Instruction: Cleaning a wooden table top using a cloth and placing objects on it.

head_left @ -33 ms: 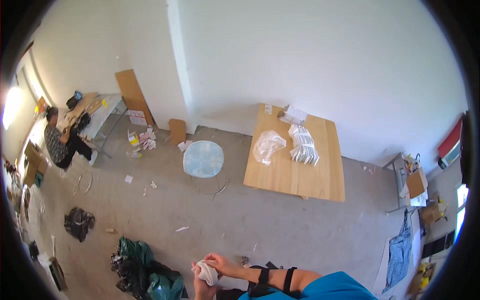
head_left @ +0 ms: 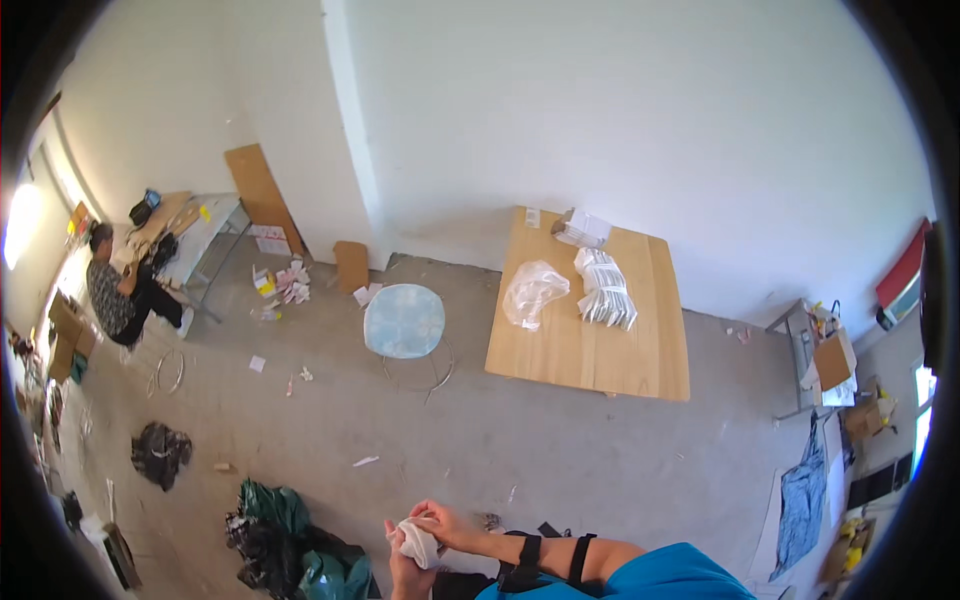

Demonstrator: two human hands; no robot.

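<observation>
Near the bottom edge, both hands are on a crumpled white piece of soft material (head_left: 418,542), perhaps cloth; its exact kind is too small to tell. My left hand (head_left: 406,574) supports it from below and the left side, fingers curled around it. Over its upper right side, my right hand (head_left: 438,522) closes with bent fingers. Black straps (head_left: 552,562) circle my right forearm below a blue sleeve. Beyond the hands, a wooden table (head_left: 640,365) bears a clear plastic bag (head_left: 537,293), a stack of white flat packets (head_left: 604,288) and another white bundle (head_left: 582,227).
A pale blue round stool (head_left: 404,320) stands left of the table. Dark plastic bags (head_left: 290,545) lie on the floor left of my hands, another black bag (head_left: 160,455) farther left. At the far left a person (head_left: 115,290) sits by a workbench (head_left: 215,225). Paper scraps (head_left: 292,283) litter the floor.
The view has shifted very slightly. Both hands stay on the white material, with only a tiny shift in their pose.
</observation>
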